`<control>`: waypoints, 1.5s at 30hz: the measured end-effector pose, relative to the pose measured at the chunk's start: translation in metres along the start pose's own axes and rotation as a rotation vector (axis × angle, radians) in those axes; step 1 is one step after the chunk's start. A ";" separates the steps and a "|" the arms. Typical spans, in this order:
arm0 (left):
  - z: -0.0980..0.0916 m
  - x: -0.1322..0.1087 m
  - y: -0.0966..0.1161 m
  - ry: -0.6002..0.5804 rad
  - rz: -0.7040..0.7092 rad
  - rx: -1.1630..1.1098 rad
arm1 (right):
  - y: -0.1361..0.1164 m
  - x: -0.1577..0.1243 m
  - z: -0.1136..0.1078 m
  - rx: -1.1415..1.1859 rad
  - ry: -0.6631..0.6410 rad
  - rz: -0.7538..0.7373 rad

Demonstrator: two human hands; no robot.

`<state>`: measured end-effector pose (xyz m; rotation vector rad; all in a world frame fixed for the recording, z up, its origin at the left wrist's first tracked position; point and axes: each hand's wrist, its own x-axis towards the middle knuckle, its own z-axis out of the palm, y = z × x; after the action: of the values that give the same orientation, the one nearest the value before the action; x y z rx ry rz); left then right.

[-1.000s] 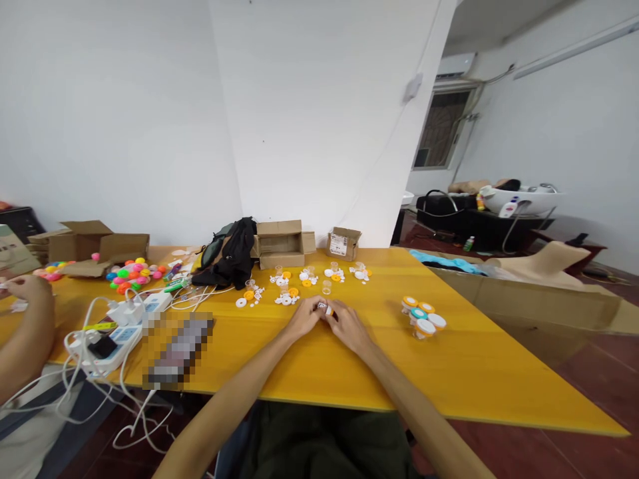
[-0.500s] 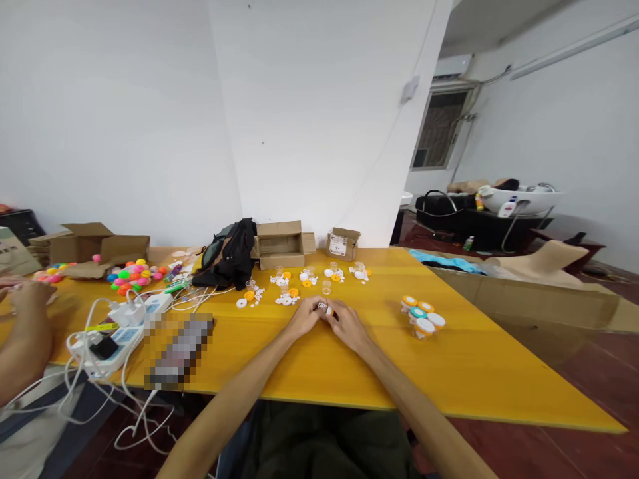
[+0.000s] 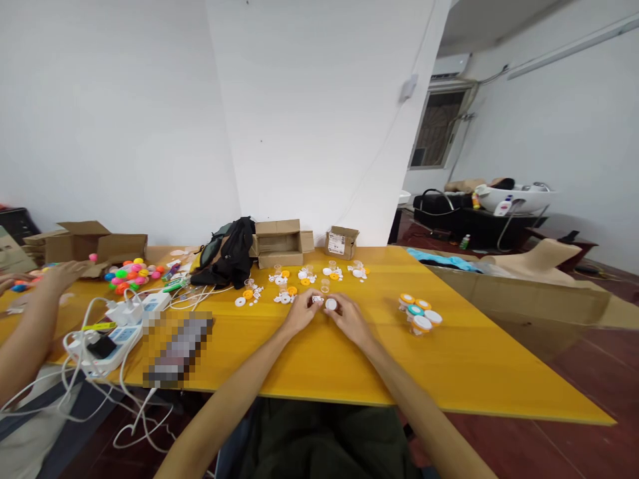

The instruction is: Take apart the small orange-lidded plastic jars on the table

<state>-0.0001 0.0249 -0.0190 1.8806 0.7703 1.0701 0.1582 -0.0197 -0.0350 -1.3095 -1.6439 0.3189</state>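
Note:
Near the middle of the table, my left hand (image 3: 303, 313) is closed on a small white piece with holes (image 3: 317, 299). My right hand (image 3: 349, 317), just beside it, grips a round white cap (image 3: 331, 304), its flat face turned toward me. A narrow gap separates the two pieces. Just beyond my fingers stands a small clear plastic cup (image 3: 325, 286). Groups of loose white and orange discs, small white pieces and clear cups lie farther back, among them an orange ring (image 3: 248, 294) and a white disc (image 3: 240, 302).
Several capped clear jars (image 3: 421, 324) cluster at right. Two cardboard boxes (image 3: 280, 259) (image 3: 342, 242) and a black bag (image 3: 234, 256) line the wall side. At left are a power strip (image 3: 112, 346), cables, a blurred-out phone (image 3: 180, 349), colourful balls (image 3: 132, 274) and another person's arm (image 3: 30, 326).
My hands have moved slightly apart. The white cap in my right hand has turned its flat face up, separate from the piece in my left. The other person's arm has shifted right and up.

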 end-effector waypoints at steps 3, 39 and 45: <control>0.000 0.000 0.001 0.040 -0.029 -0.018 | 0.007 0.001 0.000 -0.051 0.060 0.026; 0.002 -0.002 0.002 -0.095 -0.162 -0.363 | -0.002 -0.002 -0.005 -0.374 0.006 -0.159; 0.002 -0.001 0.000 -0.114 -0.125 -0.388 | 0.000 -0.001 -0.006 -0.335 -0.018 -0.138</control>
<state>0.0009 0.0231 -0.0202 1.5292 0.5602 0.9471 0.1625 -0.0225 -0.0322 -1.4301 -1.8482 -0.0310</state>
